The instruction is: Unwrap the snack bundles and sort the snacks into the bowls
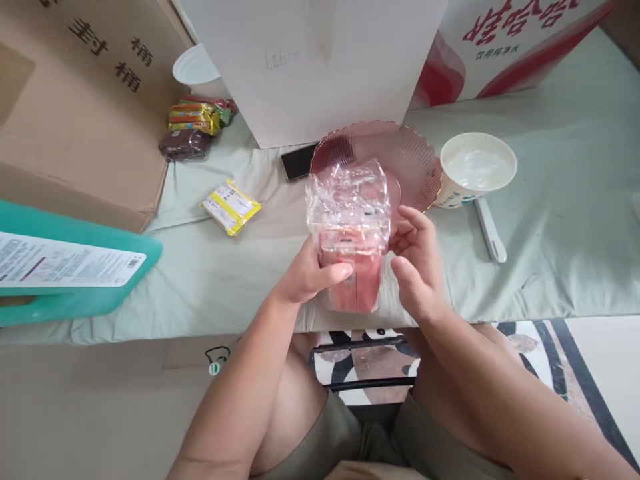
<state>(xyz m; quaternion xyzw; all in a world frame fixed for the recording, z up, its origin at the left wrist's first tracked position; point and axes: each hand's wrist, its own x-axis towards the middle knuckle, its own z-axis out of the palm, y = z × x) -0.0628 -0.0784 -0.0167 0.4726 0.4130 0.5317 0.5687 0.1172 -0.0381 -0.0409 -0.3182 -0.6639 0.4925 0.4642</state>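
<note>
A pink packet in a clear plastic wrapper [356, 277] is in front of me, its crinkled loose end pointing away from me. My left hand [320, 273] is closed on the packet's left side, thumb lying over its top. To the right of the packet, my right hand [419, 267] has its fingers apart and thumb raised; whether a fingertip touches the plastic, I cannot tell. Partly behind the wrapper is a pink ribbed plate [415, 160] with a gold rim, leaning or lying near the white box.
A yellow-and-white packet [231, 207] lies to the left, with several wrapped snacks [193, 123] behind it. A black phone [297, 163] is beside the plate. On the right are a paper tub [477, 167] and a white handle-like object [490, 230]. Boxes [320, 87] stand behind; a green jug [100, 293] is at left.
</note>
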